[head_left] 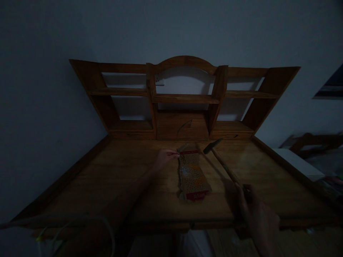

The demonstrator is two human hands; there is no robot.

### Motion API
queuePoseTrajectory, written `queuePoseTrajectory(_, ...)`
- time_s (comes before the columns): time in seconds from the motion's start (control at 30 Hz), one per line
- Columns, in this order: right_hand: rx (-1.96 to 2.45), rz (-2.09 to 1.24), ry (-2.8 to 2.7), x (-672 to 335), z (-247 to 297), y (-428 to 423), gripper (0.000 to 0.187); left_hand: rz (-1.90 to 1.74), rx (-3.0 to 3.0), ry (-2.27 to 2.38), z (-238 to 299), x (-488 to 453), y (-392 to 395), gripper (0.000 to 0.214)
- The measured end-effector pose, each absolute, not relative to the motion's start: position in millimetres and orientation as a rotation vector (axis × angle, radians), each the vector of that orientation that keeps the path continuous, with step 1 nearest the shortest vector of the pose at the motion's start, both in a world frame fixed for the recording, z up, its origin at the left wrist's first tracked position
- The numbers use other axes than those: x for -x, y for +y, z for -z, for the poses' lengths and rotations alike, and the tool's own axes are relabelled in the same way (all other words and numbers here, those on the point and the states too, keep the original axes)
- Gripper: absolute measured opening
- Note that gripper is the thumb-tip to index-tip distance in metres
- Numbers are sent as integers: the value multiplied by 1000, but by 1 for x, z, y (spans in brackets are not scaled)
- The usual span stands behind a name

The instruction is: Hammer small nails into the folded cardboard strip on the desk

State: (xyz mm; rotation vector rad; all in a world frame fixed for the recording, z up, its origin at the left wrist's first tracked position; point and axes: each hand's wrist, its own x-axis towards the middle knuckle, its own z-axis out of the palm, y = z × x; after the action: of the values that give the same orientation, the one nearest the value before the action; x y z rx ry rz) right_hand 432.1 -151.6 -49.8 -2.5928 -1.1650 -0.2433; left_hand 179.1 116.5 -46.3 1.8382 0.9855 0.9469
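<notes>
In the head view my right hand (258, 214) is wrapped round the wooden handle of a hammer (225, 166). Its dark metal head is raised to the right of a torn piece of cardboard (193, 171). The cardboard lies on the wooden desk (142, 160) and has red bands, an orange print and many small dark dots or holes. At its upper left edge, the fingers of my left hand (164, 157) are pinched together. Something tiny and shiny shows at those fingertips, too small and dim to name.
A wooden hutch (184, 98) with shelves and small drawers stands along the back of the desk, against the wall. A pale cable (104, 221) loops at the lower left. Beyond the desk's right edge are a white surface (296, 162) and a dark wooden chair back (308, 141).
</notes>
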Motion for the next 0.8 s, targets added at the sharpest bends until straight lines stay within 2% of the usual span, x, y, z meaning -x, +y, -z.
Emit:
queuePoseTrajectory(0.17,2576,237,-1162,-434,51,-151,55,-919,-1689,837,47,-187,95,20)
queuePoseTrajectory(0.8,2562,139,-1230,-442,46,-148,53,-905,-1827,815,75,-197,90,19)
